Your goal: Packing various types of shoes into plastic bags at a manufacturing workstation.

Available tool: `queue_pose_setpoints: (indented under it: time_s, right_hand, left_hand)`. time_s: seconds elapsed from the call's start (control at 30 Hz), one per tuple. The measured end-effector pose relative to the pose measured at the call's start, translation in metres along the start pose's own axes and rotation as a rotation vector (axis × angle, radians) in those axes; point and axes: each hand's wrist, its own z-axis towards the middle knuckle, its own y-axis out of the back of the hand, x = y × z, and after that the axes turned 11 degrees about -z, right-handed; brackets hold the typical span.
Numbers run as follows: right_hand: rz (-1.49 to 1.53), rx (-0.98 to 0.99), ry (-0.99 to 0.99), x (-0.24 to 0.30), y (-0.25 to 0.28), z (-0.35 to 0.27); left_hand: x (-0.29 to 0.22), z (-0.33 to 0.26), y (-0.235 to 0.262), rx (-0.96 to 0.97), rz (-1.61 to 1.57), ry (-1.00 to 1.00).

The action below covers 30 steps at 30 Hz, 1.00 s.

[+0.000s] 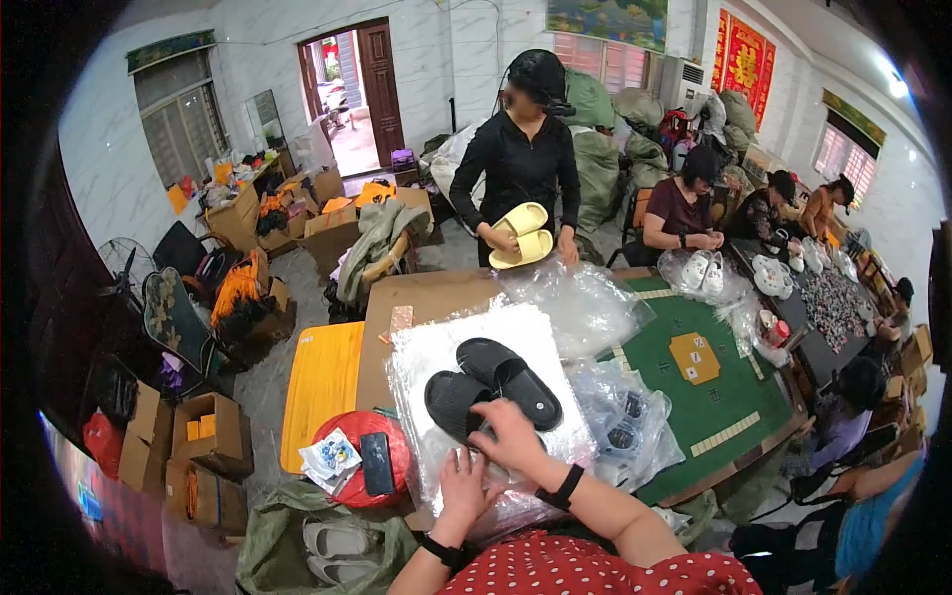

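Observation:
A pair of black slide slippers lies on a stack of clear plastic bags on the table before me. My right hand reaches over the heel end of the slippers, its fingers bent and apart, touching or just above them. Close to its left, my left hand rests on the plastic with fingers spread, holding nothing that I can see. Across the table, a standing person in black holds a pair of yellow slippers.
Left of the bags, a phone lies on a round red stool. Bagged footwear sits on the green table top to the right. A green sack with grey shoes stands below left. Several people work at the far right.

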Motion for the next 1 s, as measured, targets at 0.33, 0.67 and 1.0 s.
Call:
queue_pose_setpoints:
  time_s: [0.33,0.67,1.0]
  right_hand:
    - [-0.237,0.040,-0.110,-0.077,-0.008,0.019]
    - [-0.062,-0.099,-0.179,-0.066,-0.016,0.007]
    - [0.084,-0.097,0.089,0.060,0.138,-0.002]
  left_hand:
    - [-0.004,0.004,0.002,-0.042,-0.040,-0.056]
    - [0.001,0.001,0.000,-0.054,-0.063,-0.016]
    - [0.000,-0.001,0.001,0.023,-0.043,0.019]
